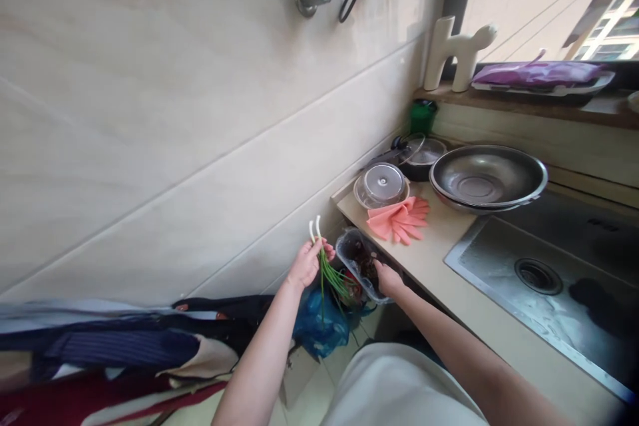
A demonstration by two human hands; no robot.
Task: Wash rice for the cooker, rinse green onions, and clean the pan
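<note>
The left hand point(305, 262) is closed around a bunch of scallions point(329, 266), white ends up, just at nine o'clock of a clear plastic container point(357, 259). The right hand point(388, 278) grips that tilted container's lower edge, both forearms stretched forward above a blue bag point(319, 326).

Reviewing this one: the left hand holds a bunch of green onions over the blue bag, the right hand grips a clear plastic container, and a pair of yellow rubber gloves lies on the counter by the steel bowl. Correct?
Not quite. The rubber gloves are pink, not yellow, as the head view shows. The rest stands: left hand holds green onions over the blue bag, right hand grips the clear plastic container, gloves on the counter by the steel bowl.
</note>
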